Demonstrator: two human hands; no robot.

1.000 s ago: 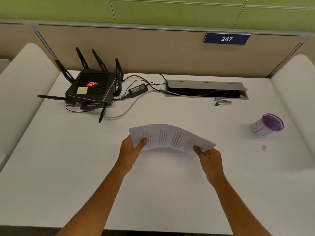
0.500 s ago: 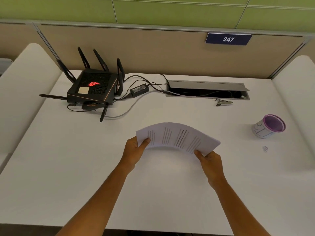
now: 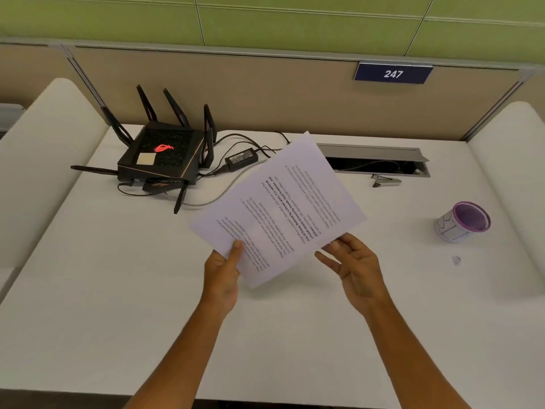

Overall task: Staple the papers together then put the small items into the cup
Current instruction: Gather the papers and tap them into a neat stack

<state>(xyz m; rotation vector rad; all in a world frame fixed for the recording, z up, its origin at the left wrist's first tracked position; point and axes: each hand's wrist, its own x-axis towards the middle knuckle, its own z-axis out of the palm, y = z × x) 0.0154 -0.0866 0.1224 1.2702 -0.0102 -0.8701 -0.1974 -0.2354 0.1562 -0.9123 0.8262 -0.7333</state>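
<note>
Two hands meet the white printed papers (image 3: pixel 283 208) raised over the white desk (image 3: pixel 118 290): the left hand (image 3: pixel 222 276) pinches their near-left edge, while the right hand (image 3: pixel 355 265), fingers loosely spread, touches their near-right corner.

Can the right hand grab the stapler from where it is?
Probably yes. The right hand is open beside the papers, and bare desk lies between it and the stapler; it would just have to stretch forward.

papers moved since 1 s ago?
Yes. The papers, earlier bowed low between both hands, have tipped up and turned; their far corner now overlaps the cable tray.
</note>
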